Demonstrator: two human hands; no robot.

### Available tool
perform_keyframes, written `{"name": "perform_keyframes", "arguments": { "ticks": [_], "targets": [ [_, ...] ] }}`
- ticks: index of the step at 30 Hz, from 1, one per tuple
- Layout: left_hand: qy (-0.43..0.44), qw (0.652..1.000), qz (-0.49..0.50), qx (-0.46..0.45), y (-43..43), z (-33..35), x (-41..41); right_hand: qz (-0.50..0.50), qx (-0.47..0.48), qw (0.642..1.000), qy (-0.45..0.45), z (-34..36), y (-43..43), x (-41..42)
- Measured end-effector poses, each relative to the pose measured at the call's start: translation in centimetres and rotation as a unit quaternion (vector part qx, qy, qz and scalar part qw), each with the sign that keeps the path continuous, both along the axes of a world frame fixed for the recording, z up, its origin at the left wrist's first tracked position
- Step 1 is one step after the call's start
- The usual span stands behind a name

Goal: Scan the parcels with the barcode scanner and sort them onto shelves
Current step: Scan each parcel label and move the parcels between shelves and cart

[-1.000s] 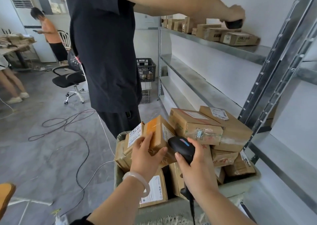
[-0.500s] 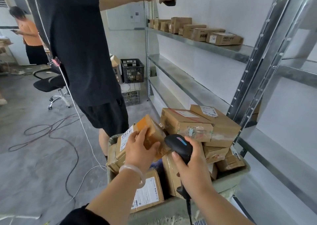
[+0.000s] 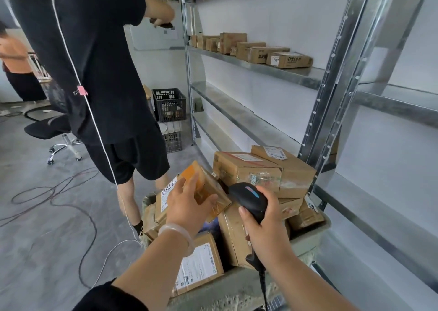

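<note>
The left hand (image 3: 187, 206) is bare, and so is its forearm. A smooth, milky-white bangle (image 3: 177, 236) circles the left wrist, a plain, thick, slightly translucent ring. Above the elbow the left arm is covered by a black sleeve (image 3: 111, 297) of soft, matte cloth. The right hand (image 3: 267, 227) and its forearm are bare down to the picture's lower edge.

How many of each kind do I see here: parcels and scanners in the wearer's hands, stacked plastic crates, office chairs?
Parcel in the left hand: 1
Barcode scanner in the right hand: 1
Crates, black crate on pale crate: 2
Office chair: 1
Total: 5
</note>
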State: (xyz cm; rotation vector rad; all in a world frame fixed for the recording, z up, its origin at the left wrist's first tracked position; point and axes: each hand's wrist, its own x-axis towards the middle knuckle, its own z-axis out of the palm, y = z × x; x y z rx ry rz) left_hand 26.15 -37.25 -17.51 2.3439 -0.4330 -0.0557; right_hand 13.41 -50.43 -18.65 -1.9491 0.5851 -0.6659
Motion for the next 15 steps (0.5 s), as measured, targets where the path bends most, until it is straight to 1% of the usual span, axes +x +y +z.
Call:
{"name": "perform_keyframes", "arguments": {
  "ticks": [3, 6, 10, 15],
  "targets": [
    [-0.06, 0.998, -0.026, 0.024, -0.1, 0.5, -0.7, -0.004, 0.009, 1.0, -0.014, 0.6, 0.2, -1.2],
    [-0.082, 0.995, -0.058, 0.026, -1.2, 1.5, -1.9, -0.009, -0.003, 0.999, -0.032, 1.1, 0.1, -3.0],
    [-0.131, 0.982, -0.131, 0.047, -3.9, 3.5, -4.6, -0.064, 0.0, 0.997, -0.046, 2.1, -0.8, -6.1],
    [-0.138, 0.961, -0.239, 0.032, -8.3, 5.2, -9.8, -0.153, -0.037, 0.985, -0.07, 4.4, -2.7, -12.1]
  ]
}}
